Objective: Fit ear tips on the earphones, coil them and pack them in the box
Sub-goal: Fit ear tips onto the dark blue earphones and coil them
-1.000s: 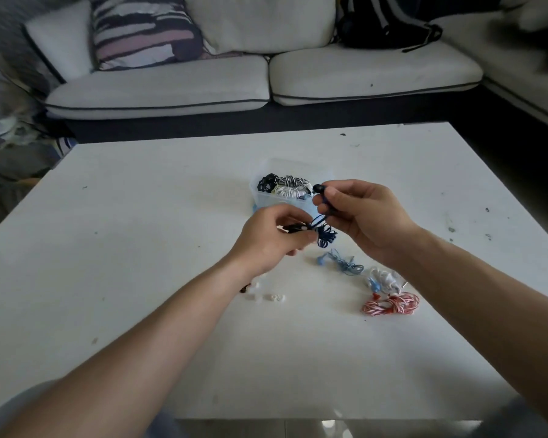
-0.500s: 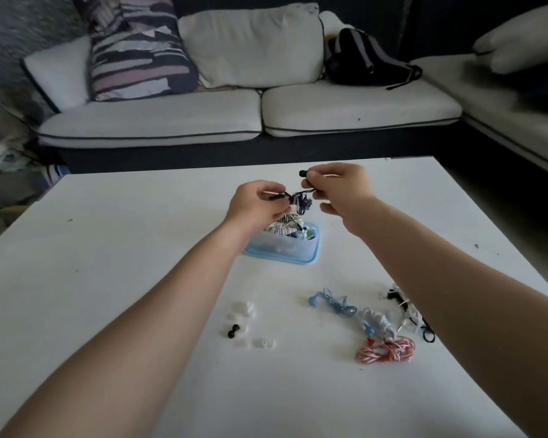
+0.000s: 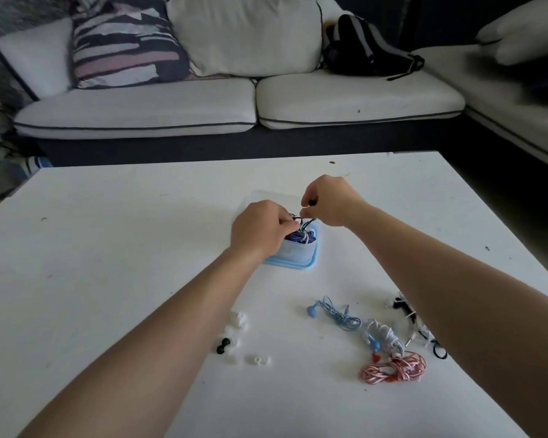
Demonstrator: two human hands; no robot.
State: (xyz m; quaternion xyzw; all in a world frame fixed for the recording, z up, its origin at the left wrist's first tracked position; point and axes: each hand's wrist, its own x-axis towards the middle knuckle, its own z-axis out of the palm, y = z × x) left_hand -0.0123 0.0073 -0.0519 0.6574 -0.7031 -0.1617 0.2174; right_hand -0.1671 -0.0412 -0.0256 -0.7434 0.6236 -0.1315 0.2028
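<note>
Two hands met over the box just above the middle of the frame. The left hand point(image 3: 260, 229) had its fingers curled in, pinching a thin dark earphone cable point(image 3: 301, 221). The right hand point(image 3: 329, 200) pinched the same cable between thumb and forefinger, with a small black bud poking out by its knuckles. That cable hung right over the mouth of the box point(image 3: 293, 253), its lower loops down among the coils already packed inside.

The box itself was a small, rounded tub of cloudy, see-through plastic with a light blue edge along the bottom. It sat on a matte white table point(image 3: 108, 248) speckled with little dark marks.

Four more sets lay loose at lower right:
- a shiny blue one point(image 3: 336, 314)
- a white one with blue buds point(image 3: 383, 338)
- a red-and-white twisted one point(image 3: 393, 368), coiled up
- a black-and-white one point(image 3: 405, 308), half hidden by the right forearm

Lower centre had the ear tips. There were two round black ones point(image 3: 223, 345) touching each other, plus some soft-looking white ones point(image 3: 238, 319). I couldn't tell exactly how many of the white.

Across the top sat a white sofa point(image 3: 140, 112) with dark piping, one striped cushion point(image 3: 121, 42) and one black bag point(image 3: 361, 45).
</note>
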